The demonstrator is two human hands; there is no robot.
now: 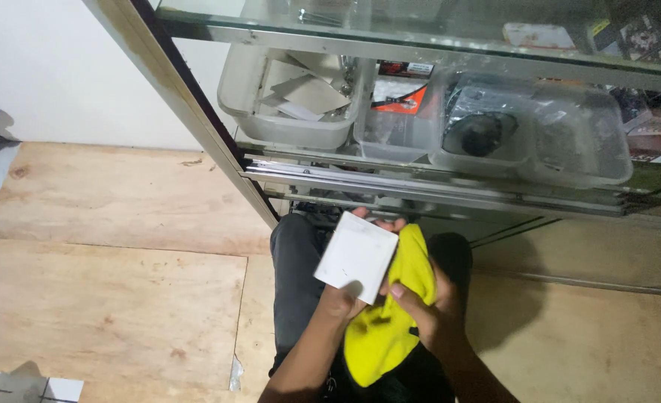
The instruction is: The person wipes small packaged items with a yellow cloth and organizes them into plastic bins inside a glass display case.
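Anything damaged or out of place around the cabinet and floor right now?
Yes: the plywood floor has a chipped corner near the person's leg, with tile showing. In the clear bin on the shelf, cards lie jumbled and tilted. The white box and yellow cloth in hand look fine.

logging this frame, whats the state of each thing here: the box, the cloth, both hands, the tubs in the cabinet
small white square box: tilted, held off the floor
yellow cloth: crumpled, bunched against the box
left hand: gripping the box from below
right hand: closed around the cloth
clear plastic tubs: lidless, filled, on the glass cabinet shelf
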